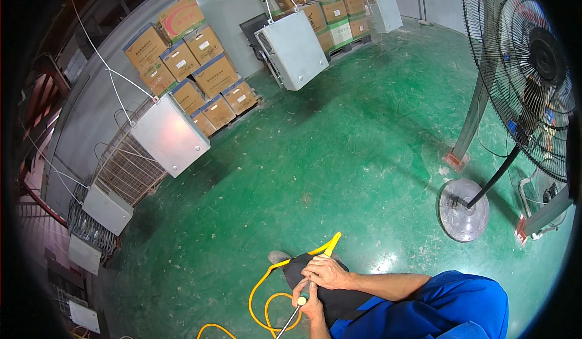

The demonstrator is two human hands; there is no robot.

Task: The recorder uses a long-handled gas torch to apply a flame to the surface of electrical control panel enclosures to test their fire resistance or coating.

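Note:
My left hand (311, 308) is wrapped round a slim tool with a pale, greenish round end and a straight metal shaft (283, 329) that points to the lower left. Just above it, my right hand (326, 272) is closed, its fingers bent close to the left thumb. What lies between the right fingers is hidden. A yellow hose (253, 301) loops on the floor beside my hands and passes over a dark trouser leg (295, 271). Beyond the right hand, a yellow strip-like piece (332, 242) sticks out.
A standing fan (462, 210) with a round base is at the right, by a grey post (476, 121). Pale metal boxes (171, 136) hang on white cords from the left round to the back. Cartons (215, 75) are stacked against the wall, near a wire cage (126, 166). The floor (291, 187) is green.

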